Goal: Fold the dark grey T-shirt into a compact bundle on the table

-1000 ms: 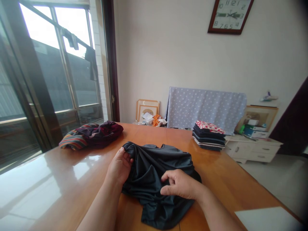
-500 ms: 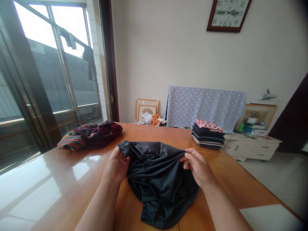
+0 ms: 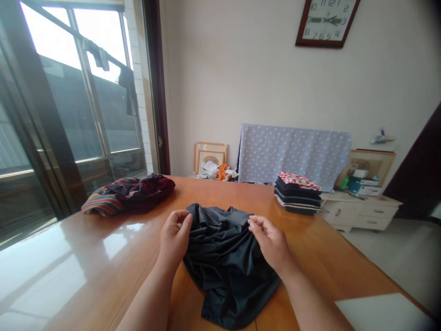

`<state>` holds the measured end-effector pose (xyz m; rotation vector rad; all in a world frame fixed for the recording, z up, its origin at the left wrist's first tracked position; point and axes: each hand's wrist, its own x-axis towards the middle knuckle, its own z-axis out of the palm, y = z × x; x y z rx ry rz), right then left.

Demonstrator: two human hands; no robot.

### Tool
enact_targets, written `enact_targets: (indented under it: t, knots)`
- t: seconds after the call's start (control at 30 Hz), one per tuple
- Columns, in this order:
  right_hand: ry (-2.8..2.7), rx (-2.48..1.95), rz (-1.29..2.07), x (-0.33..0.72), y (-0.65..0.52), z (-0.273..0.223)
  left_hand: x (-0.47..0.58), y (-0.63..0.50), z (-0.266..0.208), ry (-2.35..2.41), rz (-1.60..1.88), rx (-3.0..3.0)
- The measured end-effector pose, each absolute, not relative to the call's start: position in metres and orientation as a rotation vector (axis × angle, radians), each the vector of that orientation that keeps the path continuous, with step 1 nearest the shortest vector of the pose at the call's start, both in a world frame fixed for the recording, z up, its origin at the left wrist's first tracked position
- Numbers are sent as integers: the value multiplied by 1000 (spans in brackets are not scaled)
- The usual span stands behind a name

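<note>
A shiny black garment point(image 3: 230, 257) lies rumpled on the wooden table in front of me, its kind not clear from its folds. At its upper left edge, my left hand point(image 3: 175, 236) is closed, with thumb and forefinger pinched at the cloth. My right hand point(image 3: 270, 239) pinches the upper right edge between thumb and fingertips. Between the two hands the top edge sags in loose folds, and the lower part spreads toward me on the tabletop.
On the glossy table point(image 3: 113, 276), a heap of striped and dark purple clothes point(image 3: 131, 195) lies at the far left. A stack of folded clothes point(image 3: 298, 193) stands at the far right. Behind are a dotted cloth point(image 3: 292, 151) and a white cabinet point(image 3: 361, 214).
My hands have moved closer together, the left one to the right and the right one to the left. The garment's stretched top edge has slackened and bunched.
</note>
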<state>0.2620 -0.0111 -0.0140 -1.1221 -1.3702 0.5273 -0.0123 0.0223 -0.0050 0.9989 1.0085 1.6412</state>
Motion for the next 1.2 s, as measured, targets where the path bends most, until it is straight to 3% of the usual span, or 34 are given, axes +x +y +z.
enact_targets:
  t: [0.2, 0.4, 0.73, 1.03, 1.2]
  knots:
    - [-1705, -1174, 646, 248, -20, -15, -11, 28, -23, 1387, 1434, 1747]
    - [-1916, -1413, 634, 248, -23, -18, -14, 31, -27, 1463, 1388, 1812]
    - [-1680, -1165, 609, 235, -24, -10, 2, 4, 10, 593, 1317, 946]
    - [-1628, -1056, 841, 221, -28, -12, 17, -10, 14, 489, 1099, 893]
    - [-1054, -1042, 1116, 233, -12, -21, 14, 0, 10, 544, 1228, 797]
